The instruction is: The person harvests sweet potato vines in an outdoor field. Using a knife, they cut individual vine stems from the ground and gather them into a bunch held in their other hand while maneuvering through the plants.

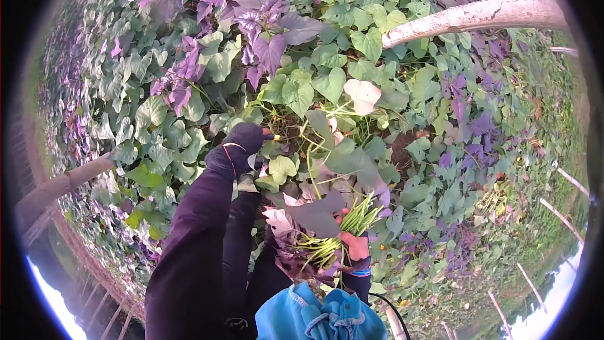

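Note:
My left hand (244, 141), in a dark fingerless glove with a thin red band at the wrist, reaches in among sweet potato vines (313, 145). Its fingers are curled, and a small yellow thing (275, 137) shows at the fingertips; what it is I cannot make out. Nearer to me, my right hand (355, 247) is closed round a bunch of cut vine stems (327, 242), their pale green ends pointing up and right. Purplish leaves (286, 239) spread from the bunch on its left, and a dark leaf hides part of the fingers.
Dense green and purple foliage (151, 113) covers the ground all round. A thick pale pole (478, 17) juts in at the upper right, another pole (69, 187) at the left. Thin stakes (563, 220) stand along the right edge. Blue cloth (321, 318) bulges at the bottom.

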A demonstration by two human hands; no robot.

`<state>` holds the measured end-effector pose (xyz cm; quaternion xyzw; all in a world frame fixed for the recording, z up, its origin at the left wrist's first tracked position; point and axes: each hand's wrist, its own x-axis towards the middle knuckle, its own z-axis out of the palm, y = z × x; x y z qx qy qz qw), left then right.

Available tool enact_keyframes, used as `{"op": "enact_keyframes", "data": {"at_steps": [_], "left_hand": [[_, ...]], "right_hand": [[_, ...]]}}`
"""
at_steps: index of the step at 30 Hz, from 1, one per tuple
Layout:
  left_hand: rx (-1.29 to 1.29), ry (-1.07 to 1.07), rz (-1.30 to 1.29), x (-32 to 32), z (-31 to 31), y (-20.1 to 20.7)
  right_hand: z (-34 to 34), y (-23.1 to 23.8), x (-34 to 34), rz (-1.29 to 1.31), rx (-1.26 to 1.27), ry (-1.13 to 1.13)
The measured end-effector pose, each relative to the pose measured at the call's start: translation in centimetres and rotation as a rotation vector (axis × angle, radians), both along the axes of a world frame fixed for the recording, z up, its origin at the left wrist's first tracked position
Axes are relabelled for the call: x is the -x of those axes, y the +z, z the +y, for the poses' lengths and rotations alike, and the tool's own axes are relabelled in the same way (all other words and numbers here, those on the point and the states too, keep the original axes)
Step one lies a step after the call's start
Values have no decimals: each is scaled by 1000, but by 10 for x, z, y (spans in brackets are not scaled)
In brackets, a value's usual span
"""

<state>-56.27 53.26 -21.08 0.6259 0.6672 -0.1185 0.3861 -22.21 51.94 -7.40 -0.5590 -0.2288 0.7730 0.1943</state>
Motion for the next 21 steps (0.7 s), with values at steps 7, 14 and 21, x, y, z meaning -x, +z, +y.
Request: {"op": "enact_keyframes", "data": {"at_steps": [7, 14, 21], "left_hand": [[-48, 760, -347, -11, -66, 49], [-190, 1318, -940, -114, -30, 131], [-910, 1068, -194, -47, 1, 226]], "right_hand": [[-20, 17, -29, 265, 136, -22], [-19, -2, 21, 445, 356, -13], [17, 33, 26, 388, -62, -215]]}}
